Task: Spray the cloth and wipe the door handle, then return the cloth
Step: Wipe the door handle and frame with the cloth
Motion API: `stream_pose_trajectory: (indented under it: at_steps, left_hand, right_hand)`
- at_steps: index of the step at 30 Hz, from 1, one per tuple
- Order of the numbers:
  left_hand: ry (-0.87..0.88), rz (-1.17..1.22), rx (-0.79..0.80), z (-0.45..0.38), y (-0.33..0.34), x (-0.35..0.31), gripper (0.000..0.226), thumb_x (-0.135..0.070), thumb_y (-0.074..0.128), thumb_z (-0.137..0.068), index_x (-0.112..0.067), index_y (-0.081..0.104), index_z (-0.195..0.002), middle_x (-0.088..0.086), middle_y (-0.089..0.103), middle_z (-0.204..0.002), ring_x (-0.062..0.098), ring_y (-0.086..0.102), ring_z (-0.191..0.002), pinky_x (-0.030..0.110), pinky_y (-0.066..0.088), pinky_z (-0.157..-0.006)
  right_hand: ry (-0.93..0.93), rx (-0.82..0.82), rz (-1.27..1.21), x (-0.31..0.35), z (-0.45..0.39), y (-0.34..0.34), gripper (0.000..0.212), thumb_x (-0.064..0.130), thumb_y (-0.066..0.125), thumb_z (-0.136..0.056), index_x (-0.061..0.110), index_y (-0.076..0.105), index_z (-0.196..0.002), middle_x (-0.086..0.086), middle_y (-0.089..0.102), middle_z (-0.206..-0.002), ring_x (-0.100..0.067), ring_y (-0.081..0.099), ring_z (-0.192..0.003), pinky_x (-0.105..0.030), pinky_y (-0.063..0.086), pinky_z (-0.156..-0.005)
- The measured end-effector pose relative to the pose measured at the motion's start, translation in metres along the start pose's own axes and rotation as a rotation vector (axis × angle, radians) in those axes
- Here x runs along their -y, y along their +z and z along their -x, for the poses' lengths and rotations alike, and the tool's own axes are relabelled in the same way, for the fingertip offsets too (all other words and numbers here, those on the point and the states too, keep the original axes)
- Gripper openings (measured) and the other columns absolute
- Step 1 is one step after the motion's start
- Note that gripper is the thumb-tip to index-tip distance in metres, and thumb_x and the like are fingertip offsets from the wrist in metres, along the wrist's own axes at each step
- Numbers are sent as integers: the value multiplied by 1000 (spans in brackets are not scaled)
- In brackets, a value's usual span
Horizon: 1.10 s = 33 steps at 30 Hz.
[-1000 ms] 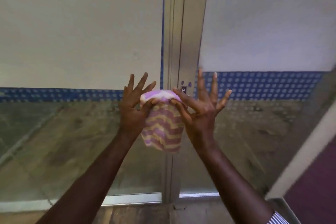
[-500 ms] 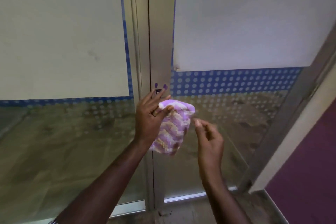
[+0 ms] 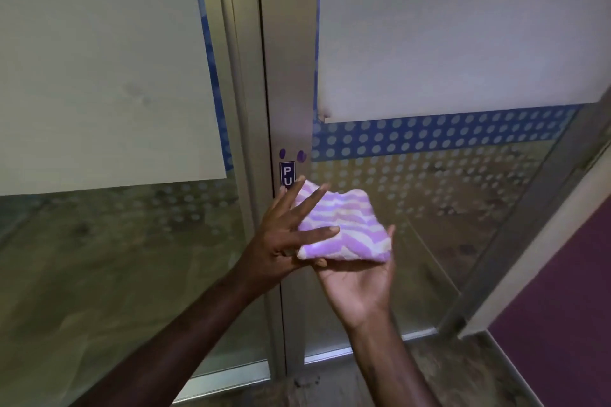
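Cloth (image 3: 342, 225) — purple-and-white striped, folded into a thick pad — is lying between the two hands, in front of the metal door frame (image 3: 291, 76), just below the small blue sign (image 3: 287, 172) reading "PU".

Right hand (image 3: 358, 284) is turned palm up, fingers open and cupped loosely, and is carrying the cloth from underneath; the fingertips are showing past the cloth's right edge. Left hand (image 3: 287, 235) is spread flat, fingers splayed, with the thumb and the fingers pressing onto the cloth's top and left side. Neither hand is clenching — the pad is being sandwiched rather than pinched.

Handling, judged from its look: the cloth is appearing soft, light and limp; corners are rounding and the upper edge is sagging unevenly, so it will be offering no stiffness of its own. Fluffy weave is suggesting good friction against skin, little slip risk. Not fragile. If damp from spray it will be slightly heavier — wetness cannot be told from this view.

Where to take hold: best to be gripping across the folded bulk, thumb on top and fingers below, so the layers are staying together; taking one corner would probably be letting it unfold and dangle.

No door handle or spray bottle is showing in view.
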<state>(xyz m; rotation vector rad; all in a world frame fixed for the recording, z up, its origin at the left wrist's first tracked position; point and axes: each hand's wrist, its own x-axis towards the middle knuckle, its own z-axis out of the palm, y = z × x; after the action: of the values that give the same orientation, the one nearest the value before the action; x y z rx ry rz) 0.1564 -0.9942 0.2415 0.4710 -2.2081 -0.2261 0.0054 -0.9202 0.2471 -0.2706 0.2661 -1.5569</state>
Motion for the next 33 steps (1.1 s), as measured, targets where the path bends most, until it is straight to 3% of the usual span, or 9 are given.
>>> stream_pose_trajectory:
  at_steps: [2, 8, 13, 14, 16, 18, 20, 27, 33]
  left_hand:
    - [8, -7, 32, 8, -6, 10, 51, -48, 56, -103, -18, 61, -143, 18, 33, -165, 42, 19, -158, 64, 16, -127]
    - [-31, -376, -53, 13, -44, 59, 75, -44, 48, -104, -1, 27, -162, 15, 16, -173, 35, 11, -161, 68, 5, -127]
    - [-48, -874, -143, -17, -70, 108, 81, -42, 44, -101, 1, 15, -162, 26, 13, -170, 39, 8, -160, 60, 6, -128]
    - [-34, -905, -123, -21, -70, 117, 81, -42, 43, -100, 2, 15, -162, 28, 14, -170, 41, 12, -159, 61, 8, -127]
    - [-10, -946, -114, -27, -67, 135, 79, -41, 43, -101, 3, 17, -161, 29, 16, -169, 43, 18, -158, 62, 11, -127]
    - [15, -967, -145, -28, -63, 153, 77, -40, 43, -104, 4, 17, -162, 27, 16, -170, 41, 17, -159, 60, 10, -128]
    - [64, -1002, -169, -26, -62, 172, 72, -37, 36, -107, 2, 14, -164, 25, 14, -171, 38, 12, -160, 58, 5, -130]
    - [162, -1099, -228, -23, -54, 206, 65, -33, 28, -111, 2, 14, -164, 22, 6, -173, 36, 6, -161, 57, -3, -130]
    - [167, -1093, -270, -24, -53, 208, 66, -29, 30, -110, 4, 10, -163, 21, -3, -173, 35, 0, -162, 56, -6, -130]
  right_hand:
    - [-4, -22, -28, -3, -6, 3, 77, 35, 45, -92, -1, 28, -158, -24, 52, -146, -37, 60, -120, -49, 43, -98]
    - [-405, -88, 68, -8, -32, 11, 54, 28, 47, -94, 18, 55, -146, -9, 64, -139, -28, 61, -126, -47, 46, -108]
    - [-845, -234, 621, -27, -76, 18, 27, 32, 60, -80, 18, 71, -101, 19, 69, -80, 3, 63, -73, -14, 52, -67]
    - [-896, -259, 777, -36, -88, 16, 42, 36, 59, -80, 9, 64, -113, 21, 68, -84, 2, 65, -76, -14, 53, -69]
    - [-945, -239, 1135, -56, -112, 16, 73, 37, 51, -86, -2, 40, -147, 1, 62, -132, -25, 60, -130, -40, 49, -109]
    - [-1115, -184, 1521, -69, -142, 5, 81, 27, 45, -88, 3, 18, -160, -14, 21, -168, -33, 15, -159, -53, 11, -129]
    - [-1211, -99, 1733, -75, -168, -2, 89, 23, 44, -85, 7, 4, -163, -11, 1, -173, -30, 1, -161, -52, -1, -129]
    - [-1239, -97, 1975, -94, -218, -25, 85, 23, 39, -92, 8, -4, -163, -16, -3, -173, -36, 0, -160, -53, -5, -129]
    - [-1017, -144, 1974, -130, -190, -65, 64, 22, 38, -92, -6, 40, -150, -22, 31, -164, -39, 26, -155, -52, 14, -128]
